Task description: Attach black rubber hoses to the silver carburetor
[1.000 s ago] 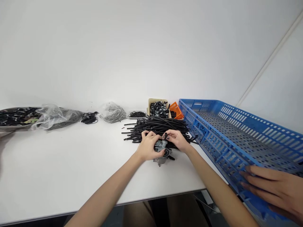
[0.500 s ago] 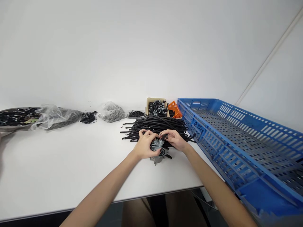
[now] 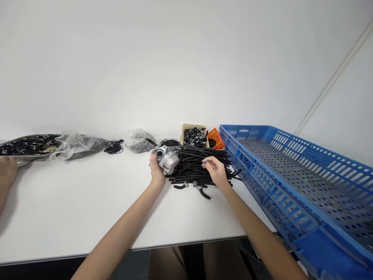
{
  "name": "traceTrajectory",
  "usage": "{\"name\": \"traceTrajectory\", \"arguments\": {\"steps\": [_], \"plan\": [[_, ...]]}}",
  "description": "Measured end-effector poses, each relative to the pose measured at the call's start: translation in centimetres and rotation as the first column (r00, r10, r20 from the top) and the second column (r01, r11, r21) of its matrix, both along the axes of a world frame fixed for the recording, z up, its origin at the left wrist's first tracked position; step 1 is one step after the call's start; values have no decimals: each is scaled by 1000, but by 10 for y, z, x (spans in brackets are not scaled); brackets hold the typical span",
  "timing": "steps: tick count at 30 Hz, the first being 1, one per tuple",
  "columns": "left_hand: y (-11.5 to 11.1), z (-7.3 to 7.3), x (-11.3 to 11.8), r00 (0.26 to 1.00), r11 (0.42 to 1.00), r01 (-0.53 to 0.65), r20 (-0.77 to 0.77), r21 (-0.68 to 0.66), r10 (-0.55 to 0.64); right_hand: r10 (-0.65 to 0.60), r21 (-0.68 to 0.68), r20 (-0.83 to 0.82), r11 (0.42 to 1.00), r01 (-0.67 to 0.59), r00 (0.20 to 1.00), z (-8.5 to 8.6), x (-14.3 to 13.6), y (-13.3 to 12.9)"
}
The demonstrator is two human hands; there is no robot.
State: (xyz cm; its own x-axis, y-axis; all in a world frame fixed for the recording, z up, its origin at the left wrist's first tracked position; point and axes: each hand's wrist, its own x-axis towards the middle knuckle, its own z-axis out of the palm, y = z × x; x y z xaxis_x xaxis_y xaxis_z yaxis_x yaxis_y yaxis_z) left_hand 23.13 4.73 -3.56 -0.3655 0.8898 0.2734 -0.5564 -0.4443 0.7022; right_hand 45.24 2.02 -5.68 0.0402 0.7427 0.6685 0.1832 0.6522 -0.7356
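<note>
My left hand (image 3: 157, 171) is wrapped round a silvery metal carburetor-like part (image 3: 169, 160), lifted over the left end of the black tube pile (image 3: 194, 165). A short black tube (image 3: 151, 142) sticks out of the part at its upper left. My right hand (image 3: 214, 169) is over the right side of the pile, thumb and forefinger pinched together; what they hold, if anything, is too small to make out. Just in front of the pile lie short curved black hoses (image 3: 204, 193) with grey fittings.
Behind the pile stand a cream bin (image 3: 182, 136) of black and grey pieces and an orange basket (image 3: 220, 142). A large blue crate (image 3: 262, 177) fills the right. Plastic bags (image 3: 139, 140) and a tray (image 3: 32, 158) line the wall; another person's hand (image 3: 7, 171) is far left.
My left hand has moved left and up with the metal part, which is now turned. My right hand has come away from it. The small hoses in front of the pile have come into view.
</note>
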Motion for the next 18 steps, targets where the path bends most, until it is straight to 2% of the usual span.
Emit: {"name": "traceTrajectory", "arguments": {"steps": [2,5,9,12,14,18], "plan": [[7,10,-10,980,998,34,197,-57,-22,-58,52,110,997,52,992,1,-3,-3],[11,22,-25,926,983,139,368,-118,-87,-163,170,248,978,123,955,2,-5,-6],[14,28,-38,886,961,231,441,-151,-144,-362,278,292,918,284,885,2,1,-2],[13,27,-39,867,943,299,453,-142,-207,-500,302,354,861,410,790,1,11,8],[11,27,-37,855,930,338,459,-142,-241,-509,283,424,860,425,749,3,18,15],[9,27,-34,848,904,392,448,-171,-283,-425,169,508,902,397,749,11,22,26]]}}
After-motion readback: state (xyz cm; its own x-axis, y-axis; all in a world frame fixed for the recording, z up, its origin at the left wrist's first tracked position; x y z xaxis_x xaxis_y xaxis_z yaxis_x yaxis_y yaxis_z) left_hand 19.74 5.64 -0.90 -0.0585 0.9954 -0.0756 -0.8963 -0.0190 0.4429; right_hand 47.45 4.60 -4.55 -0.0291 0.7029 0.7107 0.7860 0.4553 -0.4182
